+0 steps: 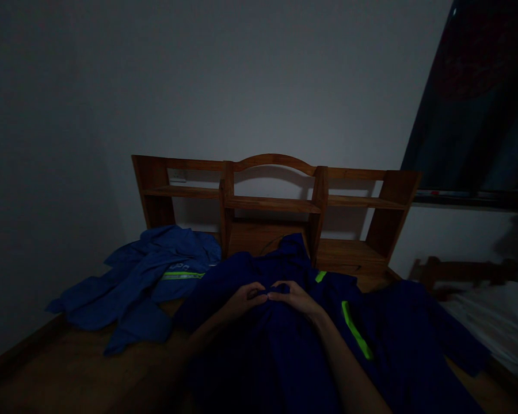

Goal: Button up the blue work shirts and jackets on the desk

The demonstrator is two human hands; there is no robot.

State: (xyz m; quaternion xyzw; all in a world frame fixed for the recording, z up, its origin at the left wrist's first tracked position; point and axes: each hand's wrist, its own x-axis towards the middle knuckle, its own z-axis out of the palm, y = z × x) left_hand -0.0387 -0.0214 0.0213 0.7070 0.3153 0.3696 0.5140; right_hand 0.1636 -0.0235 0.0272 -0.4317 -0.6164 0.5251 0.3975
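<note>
A dark blue garment with the look of workwear spreads across the wooden surface in front of me. My left hand pinches a fold of its cloth near the middle. Close beside it, my right hand is closed on the same fold, the thumbs nearly touching. Whatever lies between the fingertips is too dark and small to make out beyond the cloth. More dark blue clothing with yellow-green strips extends to the right; I cannot tell whether it is the same piece.
A lighter blue garment with a reflective band lies crumpled at the left. Behind stands a wooden headboard with shelves against a pale wall. White cloth lies at the far right, below a dark curtained window. The room is dim.
</note>
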